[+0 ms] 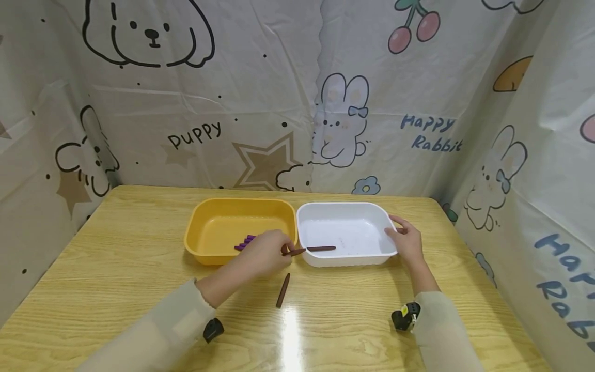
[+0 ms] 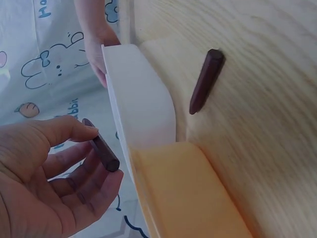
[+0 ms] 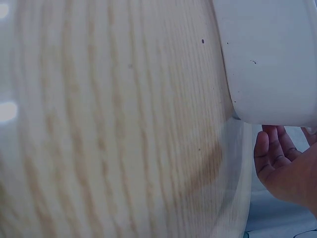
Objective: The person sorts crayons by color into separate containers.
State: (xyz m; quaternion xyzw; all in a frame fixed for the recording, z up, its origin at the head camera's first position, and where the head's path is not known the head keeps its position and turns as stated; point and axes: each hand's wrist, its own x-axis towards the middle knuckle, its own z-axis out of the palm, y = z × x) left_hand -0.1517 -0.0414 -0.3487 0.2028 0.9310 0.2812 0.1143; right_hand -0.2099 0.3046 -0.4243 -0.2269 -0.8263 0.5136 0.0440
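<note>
My left hand (image 1: pixel 267 252) pinches a dark brown crayon (image 2: pixel 105 152) between thumb and fingers, above where the two tubs meet. A second brown crayon (image 1: pixel 322 248) lies inside the white tub (image 1: pixel 348 261), close to its front wall. On the table in front of the tubs is another brown crayon (image 1: pixel 283 290). Several purple crayons (image 1: pixel 245 242) lie in the yellow tub (image 1: pixel 204 253), partly hidden behind my left hand. At the white tub's right end, my right hand (image 1: pixel 409 243) grips the rim, thumb on the inner side and fingers outside.
Both tubs stand side by side on a wood-grain table (image 1: pixel 139 289), the yellow one on the left. A printed curtain (image 1: pixel 260 103) hangs behind the table and along both sides. Light glares off the tabletop near the front.
</note>
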